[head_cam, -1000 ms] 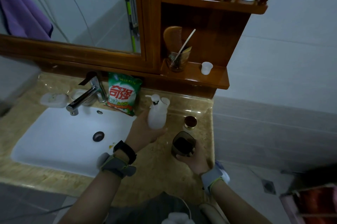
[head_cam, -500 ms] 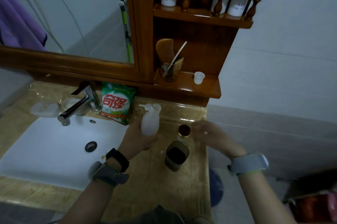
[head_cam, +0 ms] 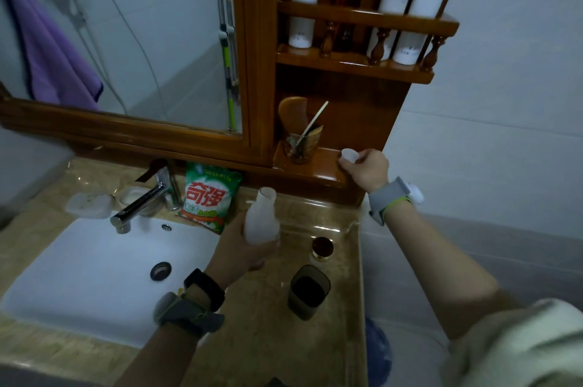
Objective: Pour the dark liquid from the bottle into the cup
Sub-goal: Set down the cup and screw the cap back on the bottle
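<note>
My left hand (head_cam: pixel 239 252) holds a white plastic bottle (head_cam: pixel 262 219) upright above the counter, its mouth uncapped. A dark translucent cup (head_cam: pixel 309 292) with dark liquid inside stands on the marble counter (head_cam: pixel 268 339), to the right of and nearer than the bottle. My right hand (head_cam: pixel 366 167) is up at the lower wooden shelf (head_cam: pixel 315 170), fingers closed around a small white cap (head_cam: pixel 348 154).
A small round gold-rimmed lid (head_cam: pixel 322 248) lies behind the cup. A green detergent bag (head_cam: pixel 208 197) leans against the mirror frame. The white sink (head_cam: pixel 101 273) and chrome faucet (head_cam: pixel 138 202) are at left. A glass with a comb (head_cam: pixel 299 145) stands on the shelf.
My right hand left the cup on the counter, rose to the shelf and closed on the small white cap. The left hand keeps the bottle upright.
</note>
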A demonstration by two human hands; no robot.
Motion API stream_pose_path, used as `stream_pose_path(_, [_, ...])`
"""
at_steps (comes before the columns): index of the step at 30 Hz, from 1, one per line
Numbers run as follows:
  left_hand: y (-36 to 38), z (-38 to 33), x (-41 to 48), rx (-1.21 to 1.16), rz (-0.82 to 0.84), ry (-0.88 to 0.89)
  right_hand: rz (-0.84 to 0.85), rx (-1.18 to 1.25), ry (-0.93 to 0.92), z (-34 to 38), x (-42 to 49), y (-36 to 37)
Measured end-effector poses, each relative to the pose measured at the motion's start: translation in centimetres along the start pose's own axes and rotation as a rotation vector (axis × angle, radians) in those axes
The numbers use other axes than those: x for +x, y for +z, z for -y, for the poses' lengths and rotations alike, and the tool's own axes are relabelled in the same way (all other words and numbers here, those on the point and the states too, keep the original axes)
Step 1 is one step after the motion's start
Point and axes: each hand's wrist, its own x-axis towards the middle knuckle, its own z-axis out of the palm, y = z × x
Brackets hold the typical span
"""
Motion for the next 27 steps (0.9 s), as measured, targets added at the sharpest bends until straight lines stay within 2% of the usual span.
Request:
stream_pose_path(2, [0.0, -0.1, -0.1, 0.01, -0.005, 0.004, -0.017, 0.099, 0.024, 0.2, -0.4, -0.5])
stream_pose_path(5, [0.1, -0.4, -0.1, 0.042, -0.012, 0.003, 0.048, 0.206, -0.205, 0.7, -2.7, -1.9])
stream_pose_path(8, [0.4, -0.7, 0.0, 0.072, 0.007, -0.023, 0.369, 0.113, -0.531, 2.2, -6.2, -3.7])
stream_pose_path(10, [0.8, -0.9, 0.0, 0.082, 0.031, -0.032, 0.553, -0.015, -0.651, 3.3, -8.1, -4.3])
stream_pose_path(11, [1.0, -1.0, 0.0, 0.087, 0.047, -0.034, 0.588, -0.032, -0.673, 3.7, -8.8, -4.5])
stream_pose_path(16, [1.5, -1.2, -0.6, 0.198, 0.101, -0.014, 0.595, 0.02, -0.755, 5.0, -10.2, -4.5])
stream_pose_path(23, [0.9, -1.6, -0.9, 0.427, 0.073, 0.139, 0.663, -0.184, -0.847, 6.1, -11.6, -3.3])
stream_pose_path(27, [0.1, -2.3, -0.9, 0.363, 0.14, 0.14, 0.654, -0.153, -0.979, 6.6, -11.4, -4.3])
